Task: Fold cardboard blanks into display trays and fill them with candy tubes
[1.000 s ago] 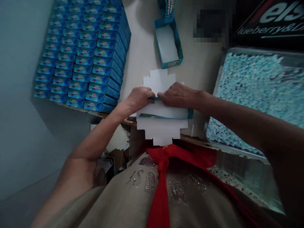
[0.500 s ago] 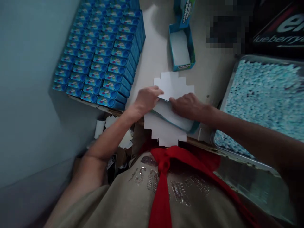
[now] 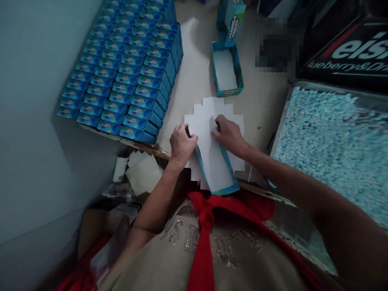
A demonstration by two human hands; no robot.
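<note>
Pale table (image 3: 197,52) beside a bluish wall (image 3: 36,72). Nearest: shirt front (image 3: 151,258) with red knotted cloth (image 3: 205,220). Partly formed carton (image 3: 216,165), white inside, blue rim, is just beyond the knot, over the white card blanks (image 3: 214,106). Long axis runs near-far, tilted: closed blue end toward the body and a bit right, other end between the hands, toward far left. At 1.0 s ago it ran left-right, at 0.5 s diagonal; now swung further round, hands wider apart. Left hand (image 3: 181,146): fingers pinching the carton's left wall at the far end. Right hand (image 3: 228,135): fingers pinching the right wall at the same end. Low left, below table level: open cardboard box (image 3: 91,232) with printed packaging in/near it, can't tell which; white canister (image 3: 120,169) further up. Right: metal tray (image 3: 281,123) spread with small pale-blue and white pieces. Left: block of blue packs (image 3: 121,76), in rows. Past the blanks: open blue box (image 3: 239,83), white liner inside. Behind it, upright CARAMELO MACIZO box (image 3: 234,28). Far right: black lettered box (image 3: 348,52).
</note>
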